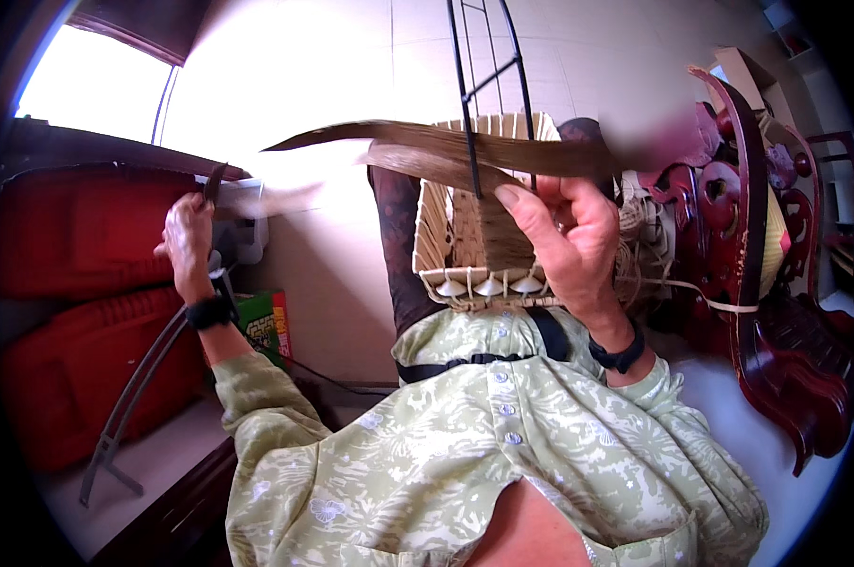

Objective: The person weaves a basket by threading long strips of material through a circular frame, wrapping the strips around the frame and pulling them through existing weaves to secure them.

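Note:
On my lap sits a pale woven basket with a row of white cone-shaped pieces along its near side. A black wire frame rises from it. My right hand pinches flat brown dried-leaf strips at the frame's foot, over the basket. One strip runs left from there, its middle smeared by motion, toward my left hand, which is closed on its dark end. Another, darker strip lies across the frame above it, its left tip free. A short wide part of the strip material hangs into the basket.
Red cases stand at the left, beside a green and red box and a curved grey metal bar. Carved dark-red wooden furniture stands close on the right. Pale cord lies tangled between it and my right arm.

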A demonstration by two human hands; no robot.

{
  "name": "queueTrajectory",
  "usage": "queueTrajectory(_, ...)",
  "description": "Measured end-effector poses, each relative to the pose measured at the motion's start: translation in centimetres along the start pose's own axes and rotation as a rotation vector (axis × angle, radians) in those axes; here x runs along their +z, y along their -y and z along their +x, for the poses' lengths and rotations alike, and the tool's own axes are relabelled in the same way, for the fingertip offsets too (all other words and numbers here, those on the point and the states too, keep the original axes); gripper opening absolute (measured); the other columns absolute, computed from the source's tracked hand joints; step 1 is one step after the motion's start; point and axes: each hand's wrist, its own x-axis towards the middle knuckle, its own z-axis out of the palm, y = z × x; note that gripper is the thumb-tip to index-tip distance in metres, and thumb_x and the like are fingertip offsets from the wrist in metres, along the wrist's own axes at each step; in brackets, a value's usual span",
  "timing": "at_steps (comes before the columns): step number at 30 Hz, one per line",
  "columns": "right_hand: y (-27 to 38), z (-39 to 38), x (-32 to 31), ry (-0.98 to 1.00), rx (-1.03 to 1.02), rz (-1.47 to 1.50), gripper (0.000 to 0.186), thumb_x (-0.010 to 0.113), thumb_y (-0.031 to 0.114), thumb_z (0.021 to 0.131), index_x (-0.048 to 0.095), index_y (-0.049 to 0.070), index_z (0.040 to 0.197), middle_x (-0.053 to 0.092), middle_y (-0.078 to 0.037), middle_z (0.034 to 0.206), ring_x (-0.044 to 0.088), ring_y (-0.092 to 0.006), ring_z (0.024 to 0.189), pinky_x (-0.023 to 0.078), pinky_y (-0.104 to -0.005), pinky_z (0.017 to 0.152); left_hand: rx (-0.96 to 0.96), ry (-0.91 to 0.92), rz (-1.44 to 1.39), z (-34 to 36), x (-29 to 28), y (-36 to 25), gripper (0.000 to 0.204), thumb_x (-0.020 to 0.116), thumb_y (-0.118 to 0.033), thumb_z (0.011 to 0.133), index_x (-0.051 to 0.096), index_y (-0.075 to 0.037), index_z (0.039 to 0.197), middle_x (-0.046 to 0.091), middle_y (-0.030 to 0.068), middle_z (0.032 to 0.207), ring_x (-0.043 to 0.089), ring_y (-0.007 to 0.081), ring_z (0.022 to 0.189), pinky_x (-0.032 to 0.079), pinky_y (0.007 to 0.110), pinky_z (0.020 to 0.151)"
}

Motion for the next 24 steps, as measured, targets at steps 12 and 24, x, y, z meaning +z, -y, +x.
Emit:
queueTrajectory(12,0.6,0.1,-0.4,0.064,-0.001,-0.036,0.023,0.074,0.014,0.083,0.069,-0.002,0.098,0.071,-0.008,0.077,0.062,-0.0078,0.066,0.049,-0.0245,0.062,0.687,0.621,-1.391,-6.9,-0.3,-23.5,0.019,0.071,-0.016,0.085,0.068,-0.004,0.099,0.065,0.0030,0.087,0.061,0.0117,0.084,0.047,0.027,0.080)
queueTrajectory(24,0.4,0.1,-0.5,0.060,-0.026,-0.034,0.018,0.073,0.012,0.083,0.063,-0.003,0.083,0.065,-0.006,0.071,0.060,-0.0087,0.063,0.050,-0.0240,0.058,0.005,-0.215,0.007,0.4,-1.9,-5.8,0.026,0.059,-0.028,0.090,0.065,-0.008,0.106,0.068,0.0087,0.099,0.063,0.0271,0.099,0.042,0.039,0.097)
